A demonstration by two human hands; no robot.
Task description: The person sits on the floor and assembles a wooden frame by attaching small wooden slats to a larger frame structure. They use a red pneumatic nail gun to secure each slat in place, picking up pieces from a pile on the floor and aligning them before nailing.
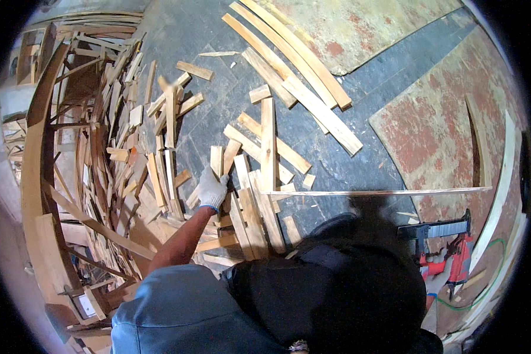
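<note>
- Hiding its own fingertips, the gloved left hand (212,190) meets a short wood block's (216,159) near end; I cannot tell whether it clasps it.
- The block lies just beyond the glove, near loose boards (268,141).
- The right hand (437,258), partly obscured, grasps a red nail gun (461,261); dark clothing (342,289) covers most of that forearm.

Left grip (213,187): matt white cloth glove (209,197). Block (217,158) just beyond it: bare matt wood. Planks (268,141) to its right: raw wood, unfinished. Floor (348,171) beyond: dark, matt, scuffed. Right grip (435,262): nailer (461,259), red plastic-looking shell, grey metal-looking magazine (445,229). Strip (377,192) between grips: wood, rough edge.
</note>
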